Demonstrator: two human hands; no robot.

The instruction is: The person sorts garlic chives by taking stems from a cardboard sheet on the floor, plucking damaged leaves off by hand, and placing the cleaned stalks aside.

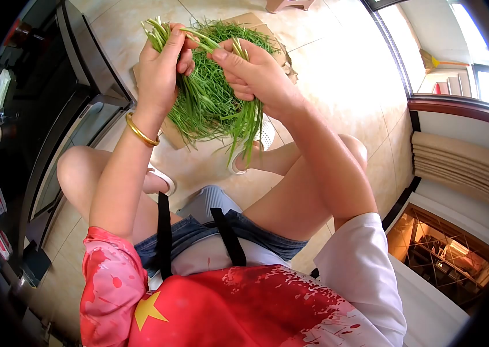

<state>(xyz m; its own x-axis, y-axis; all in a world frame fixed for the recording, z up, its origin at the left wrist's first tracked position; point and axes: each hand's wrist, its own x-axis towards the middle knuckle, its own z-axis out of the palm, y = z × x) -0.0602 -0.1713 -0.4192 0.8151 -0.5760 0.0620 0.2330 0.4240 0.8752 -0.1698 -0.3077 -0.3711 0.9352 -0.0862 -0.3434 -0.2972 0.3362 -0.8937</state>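
Daylight, strong, entering at upper right through a window (473, 36), its panes burnt to white. Floor (348, 72), seen from where I stand: pale, glaring, washed out nearest that side. Black surface (30, 110) at left: dim, detail largely sunk. Latticed recess (441, 254), lower right: warm amber glow. Greens (215, 78), centre: well lit, fairly crisp, shading soft. Head view: wide-angle, straight lines bowed outward, margins softened, corners black.
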